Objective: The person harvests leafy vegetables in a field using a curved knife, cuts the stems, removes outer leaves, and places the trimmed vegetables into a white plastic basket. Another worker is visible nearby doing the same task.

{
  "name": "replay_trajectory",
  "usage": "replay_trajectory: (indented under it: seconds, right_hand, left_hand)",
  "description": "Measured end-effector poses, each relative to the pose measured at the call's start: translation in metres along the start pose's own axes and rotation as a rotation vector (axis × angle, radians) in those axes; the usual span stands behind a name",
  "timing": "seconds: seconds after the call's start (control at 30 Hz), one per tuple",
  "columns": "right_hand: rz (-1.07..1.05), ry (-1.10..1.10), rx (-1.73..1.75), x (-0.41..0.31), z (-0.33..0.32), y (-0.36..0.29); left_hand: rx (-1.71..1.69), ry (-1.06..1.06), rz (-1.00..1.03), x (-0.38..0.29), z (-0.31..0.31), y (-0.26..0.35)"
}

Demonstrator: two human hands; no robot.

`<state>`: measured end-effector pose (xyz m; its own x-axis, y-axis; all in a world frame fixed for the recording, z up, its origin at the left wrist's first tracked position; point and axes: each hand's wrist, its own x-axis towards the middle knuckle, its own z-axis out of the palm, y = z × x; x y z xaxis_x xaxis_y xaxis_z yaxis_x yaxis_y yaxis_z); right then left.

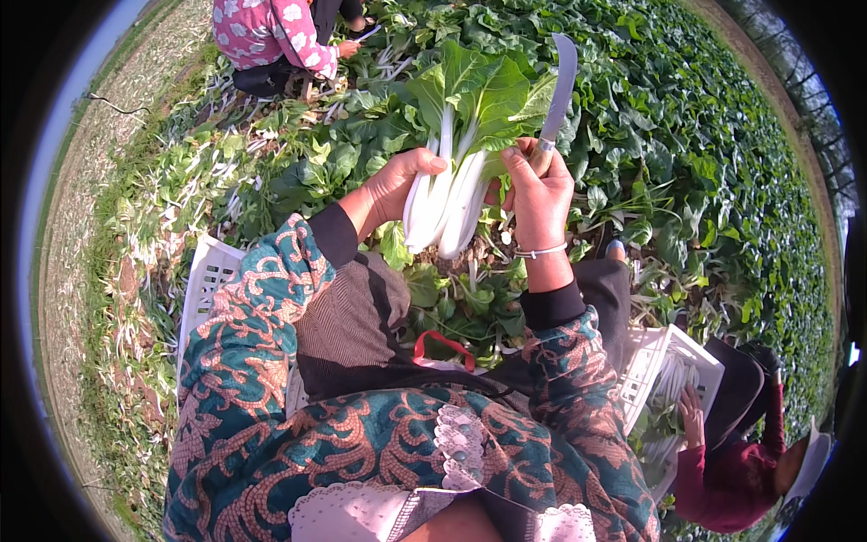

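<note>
My left hand (401, 181) grips a bunch of leafy greens with thick white stalks, bok choy (447, 196), its thumb across the stalks. The green leaves fan out away from me, and the pale stalk bases point back toward my lap. In my right hand (542, 190) is the wooden handle of a harvesting knife (559, 88), its curved blade pointing up and away. The thumb and fingers of that same hand also pinch a leaf at the bunch's right side. Trimmed leaves and soil lie below the bunch.
A white plastic crate (206, 278) stands at my left. Another white crate (708, 359) at my right holds bok choy, with a co-worker's hand (691, 414) on it. A person in a pink flowered top (271, 34) crouches ahead left. Dense growing greens (677, 122) cover the right.
</note>
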<state>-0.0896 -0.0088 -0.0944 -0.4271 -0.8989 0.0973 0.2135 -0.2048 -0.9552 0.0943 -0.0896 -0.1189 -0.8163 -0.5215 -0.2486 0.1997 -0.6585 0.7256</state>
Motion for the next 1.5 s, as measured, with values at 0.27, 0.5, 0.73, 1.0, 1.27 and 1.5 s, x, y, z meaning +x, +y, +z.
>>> replay_trajectory:
  seconds: [0.27, 0.5, 0.73, 1.0, 1.27, 1.5]
  right_hand:
    - [-0.097, 0.047, 0.115, -0.005, 0.001, 0.0]
    - [-0.044, -0.04, 0.021, 0.0, 0.011, -0.009]
    - [-0.008, -0.12, -0.236, -0.023, 0.002, 0.01]
    - [-0.088, -0.076, -0.643, -0.018, 0.001, 0.019]
    - [-0.036, -0.021, -0.188, -0.017, 0.006, 0.008]
    - [-0.167, -0.016, 0.167, -0.028, 0.006, -0.003]
  left_hand:
    - [-0.166, -0.227, -0.052, 0.008, -0.01, -0.006]
    - [0.024, 0.006, 0.03, 0.0, 0.005, -0.007]
    - [-0.216, -0.049, 0.112, 0.005, 0.004, 0.003]
    - [-0.097, 0.231, 0.186, 0.008, -0.002, 0.003]
    - [-0.134, 0.178, 0.214, 0.01, 0.003, 0.006]
    - [-0.395, -0.124, 0.254, 0.014, 0.004, 0.018]
